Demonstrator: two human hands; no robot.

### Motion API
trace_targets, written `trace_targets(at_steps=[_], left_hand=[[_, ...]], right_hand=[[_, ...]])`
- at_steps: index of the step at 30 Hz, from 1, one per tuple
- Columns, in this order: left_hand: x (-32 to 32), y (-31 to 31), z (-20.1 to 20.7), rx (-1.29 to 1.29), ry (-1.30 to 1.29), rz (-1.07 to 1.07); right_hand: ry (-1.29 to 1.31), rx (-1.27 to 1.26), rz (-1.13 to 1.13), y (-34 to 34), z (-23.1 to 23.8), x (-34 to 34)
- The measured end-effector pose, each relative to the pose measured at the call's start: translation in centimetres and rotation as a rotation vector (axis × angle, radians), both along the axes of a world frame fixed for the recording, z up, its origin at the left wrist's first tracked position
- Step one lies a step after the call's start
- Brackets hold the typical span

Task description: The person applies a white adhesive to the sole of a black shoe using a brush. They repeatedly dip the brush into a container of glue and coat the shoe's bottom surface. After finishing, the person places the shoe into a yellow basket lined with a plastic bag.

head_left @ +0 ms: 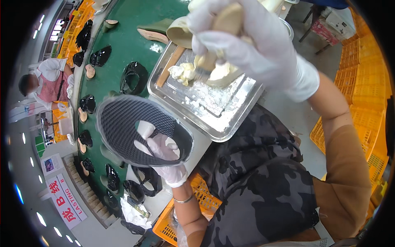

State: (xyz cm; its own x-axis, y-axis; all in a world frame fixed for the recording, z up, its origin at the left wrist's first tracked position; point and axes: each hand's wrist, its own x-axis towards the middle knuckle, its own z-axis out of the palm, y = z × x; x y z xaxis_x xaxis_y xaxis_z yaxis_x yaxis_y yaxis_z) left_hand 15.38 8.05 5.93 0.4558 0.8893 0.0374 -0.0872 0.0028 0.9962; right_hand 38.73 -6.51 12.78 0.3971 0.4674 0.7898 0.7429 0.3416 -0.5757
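Note:
My left hand (166, 156), in a white glove, grips a dark grey textured shoe upper (119, 123) beside the tray, some fingers showing through its opening. Also gloved in white, my right hand (259, 49) is closed around a brush (228, 20) above the metal tray (220, 138). The brush's bristles reach down among lumps of creamy white paste (183, 73). White residue is smeared over the tray floor. A flat wooden stick (169, 68) lies along the tray's left side. A beige cup-like piece (179, 33) sits at its far corner.
A green conveyor belt (127, 24) carries several glossy black shoe uppers (133, 77) and pale-soled shoe forms (89, 71). Across it stands a co-worker (51, 80). Orange crates (349, 82) are stacked at right; another orange crate (166, 228) is below my left arm. Crumpled white paper (132, 212) lies near the uppers.

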Motion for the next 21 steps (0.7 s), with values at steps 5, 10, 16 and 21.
trace_targets(at_steps=[5,10,16,21], left_hand=[[2.0,3.4,2.1,-0.145,0.095,-0.167],[7.5,8.0,2.8,0.162,0.145,-0.312],[18.0,13.3,4.5,0.338,0.296,-0.309],[26.2,15.3,4.6,0.495,0.393,-0.331]], right_hand=[[0.183,-0.314,0.0,-0.1,3.3,5.4],[0.461,-0.409,0.174,0.3,3.8,6.2],[0.58,-0.335,0.346,0.5,2.2,7.3],[0.544,-0.328,0.402,0.7,1.7,7.6]])
